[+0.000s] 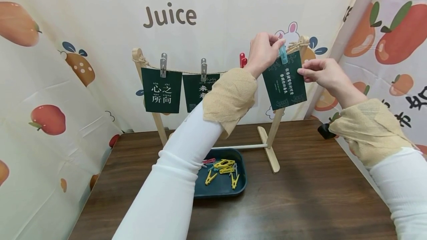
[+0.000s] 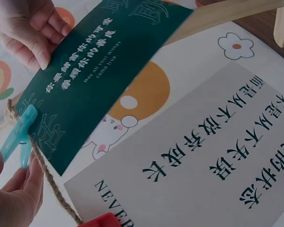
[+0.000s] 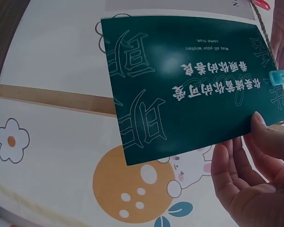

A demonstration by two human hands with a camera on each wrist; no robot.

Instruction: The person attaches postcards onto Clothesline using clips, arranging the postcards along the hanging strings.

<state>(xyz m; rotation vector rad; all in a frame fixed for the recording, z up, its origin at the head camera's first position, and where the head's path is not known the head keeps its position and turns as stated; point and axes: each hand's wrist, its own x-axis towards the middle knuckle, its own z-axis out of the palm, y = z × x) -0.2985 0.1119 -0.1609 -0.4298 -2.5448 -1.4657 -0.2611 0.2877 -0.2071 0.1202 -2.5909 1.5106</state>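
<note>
At the right end of the twine [image 2: 51, 182], a dark green card [image 1: 281, 84] with white lettering hangs at a tilt. My left hand [image 1: 264, 52] pinches a light blue clothespin [image 1: 283, 54] between thumb and fingers. In the left wrist view the clothespin's jaws sit over the card's top edge and the twine. With thumb and fingers, my right hand [image 1: 325, 73] pinches the card's right edge, seen close in the right wrist view. A pale grey card [image 2: 180, 151] with dark lettering hangs beside it, under a red clothespin [image 2: 103, 220].
Two more green cards [image 1: 161, 101] hang to the left from grey clothespins [image 1: 163, 65]. A wooden stand [image 1: 275, 129] holds the twine over the brown table [image 1: 300, 195]. Below my left arm, a dark tray [image 1: 217, 194] contains several clothespins, many yellow. Fruit-print cloth [image 1: 227, 6] hangs behind.
</note>
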